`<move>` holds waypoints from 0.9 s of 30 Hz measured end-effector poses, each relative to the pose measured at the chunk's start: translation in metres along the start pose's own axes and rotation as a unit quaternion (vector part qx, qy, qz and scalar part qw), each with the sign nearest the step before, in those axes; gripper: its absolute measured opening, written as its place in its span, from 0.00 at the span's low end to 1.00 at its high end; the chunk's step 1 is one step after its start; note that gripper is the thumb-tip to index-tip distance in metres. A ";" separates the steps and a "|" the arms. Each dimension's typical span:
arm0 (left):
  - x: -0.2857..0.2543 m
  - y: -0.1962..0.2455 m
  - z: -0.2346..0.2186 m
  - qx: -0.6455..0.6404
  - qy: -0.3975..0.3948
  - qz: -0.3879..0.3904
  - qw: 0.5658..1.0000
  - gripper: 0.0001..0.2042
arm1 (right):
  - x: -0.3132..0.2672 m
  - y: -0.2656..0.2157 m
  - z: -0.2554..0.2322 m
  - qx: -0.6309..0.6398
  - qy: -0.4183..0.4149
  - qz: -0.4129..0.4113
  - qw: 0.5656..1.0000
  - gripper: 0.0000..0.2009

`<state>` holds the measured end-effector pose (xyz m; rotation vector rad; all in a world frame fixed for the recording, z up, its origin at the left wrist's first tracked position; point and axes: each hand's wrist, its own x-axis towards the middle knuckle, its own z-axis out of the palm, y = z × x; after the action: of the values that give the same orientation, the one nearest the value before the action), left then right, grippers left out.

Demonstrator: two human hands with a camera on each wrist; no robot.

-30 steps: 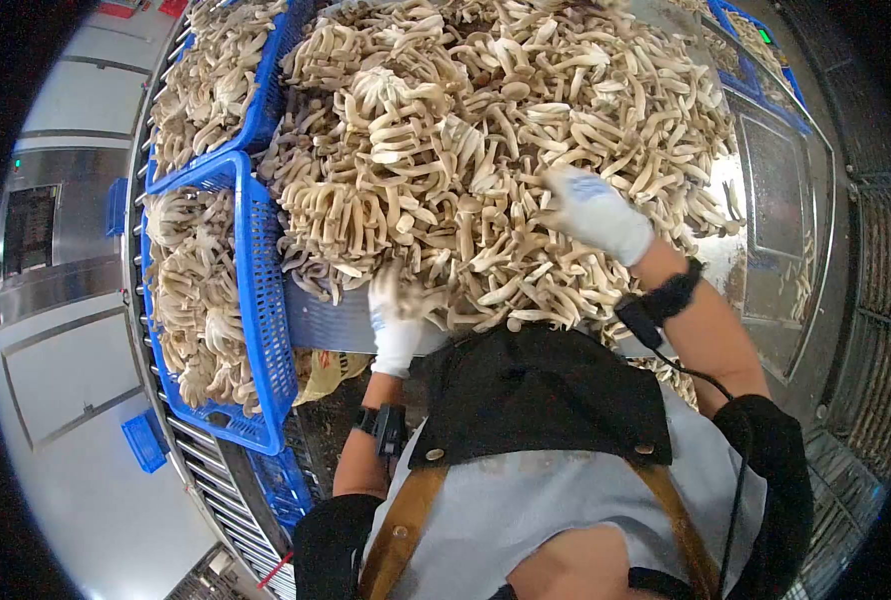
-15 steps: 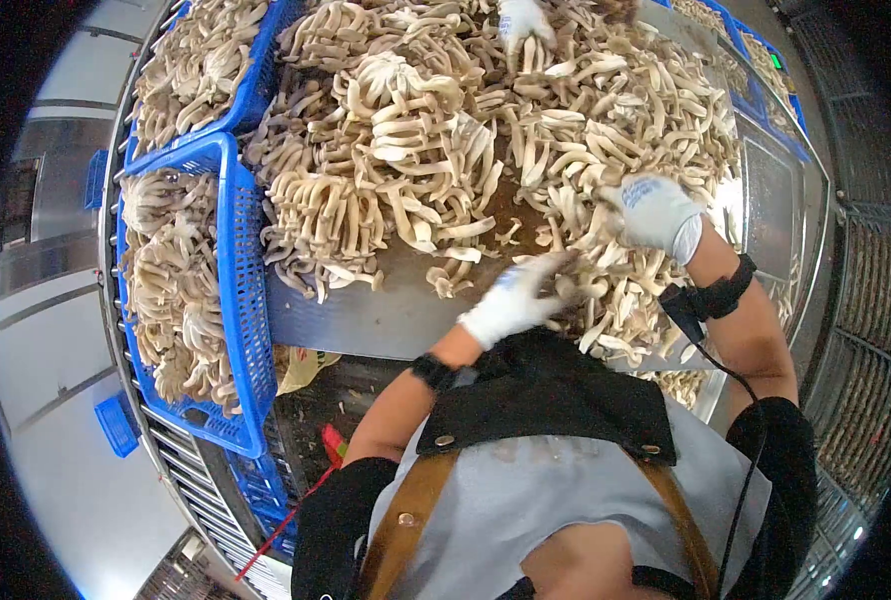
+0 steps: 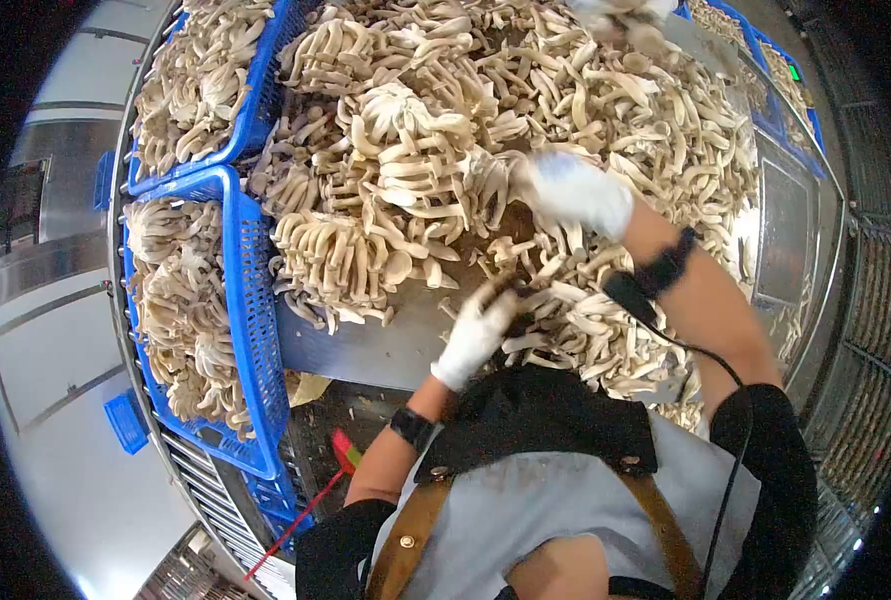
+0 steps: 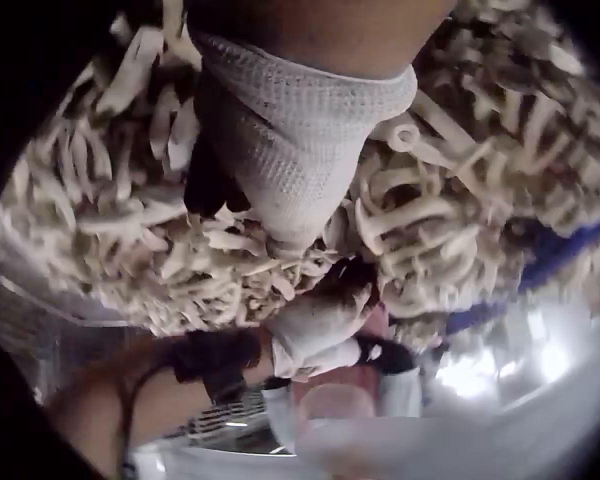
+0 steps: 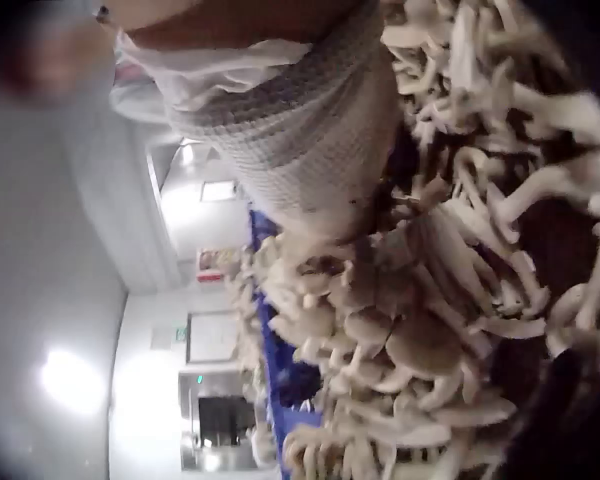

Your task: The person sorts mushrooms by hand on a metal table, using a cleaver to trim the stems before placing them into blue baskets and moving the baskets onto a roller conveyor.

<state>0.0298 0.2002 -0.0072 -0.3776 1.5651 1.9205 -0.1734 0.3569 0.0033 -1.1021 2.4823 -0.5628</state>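
Pale mushrooms [image 3: 416,180] with long stems lie heaped over a metal table [image 3: 351,340]. My white-gloved right hand [image 3: 576,195], blurred, grips a mushroom cluster [image 3: 494,185] near the heap's middle; in the right wrist view the glove [image 5: 310,150] hides most of its fingers above stems [image 5: 455,250]. Close to the table's front edge, my gloved left hand [image 3: 476,337] has its fingers apart beside loose mushrooms [image 3: 576,320]. The left wrist view shows this glove [image 4: 290,150] over the heap, fingertips hidden, with the right hand [image 4: 320,325] beyond it.
Blue baskets [image 3: 256,320] full of mushrooms stand along the left on a roller conveyor [image 3: 206,500]. More baskets [image 3: 811,110] are at the upper right. Another person's gloved hands [image 3: 631,12] reach in at the top. A red-handled tool [image 3: 301,515] lies at lower left.
My right hand has moved left across the heap from the right side, to the cluster. My left hand went right along the front edge, then slightly back left. The other person's hand has shifted right.
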 end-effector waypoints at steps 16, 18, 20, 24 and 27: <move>0.033 0.013 0.001 -0.406 0.063 0.085 0.908 0.41 | -0.008 -0.025 0.069 0.269 0.013 -0.043 0.962 0.27; 0.024 0.020 0.018 -0.333 0.118 0.136 0.925 0.42 | -0.064 -0.065 0.009 0.217 0.036 -0.026 0.975 0.25; 0.017 0.024 0.014 -0.381 -0.023 0.088 0.920 0.43 | -0.102 -0.092 0.004 0.136 0.005 -0.038 0.990 0.29; 0.021 0.065 0.039 -0.250 -0.065 0.164 0.952 0.27 | -0.127 -0.111 -0.013 0.214 0.308 0.014 0.927 0.43; 0.013 0.058 0.045 -0.011 -0.023 0.202 0.979 0.18 | -0.152 -0.072 0.010 0.585 0.112 0.111 0.796 0.34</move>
<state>-0.0086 0.2404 0.0416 -0.0193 1.6871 2.2321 -0.0292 0.4261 0.0558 -0.2224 1.7210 -1.8517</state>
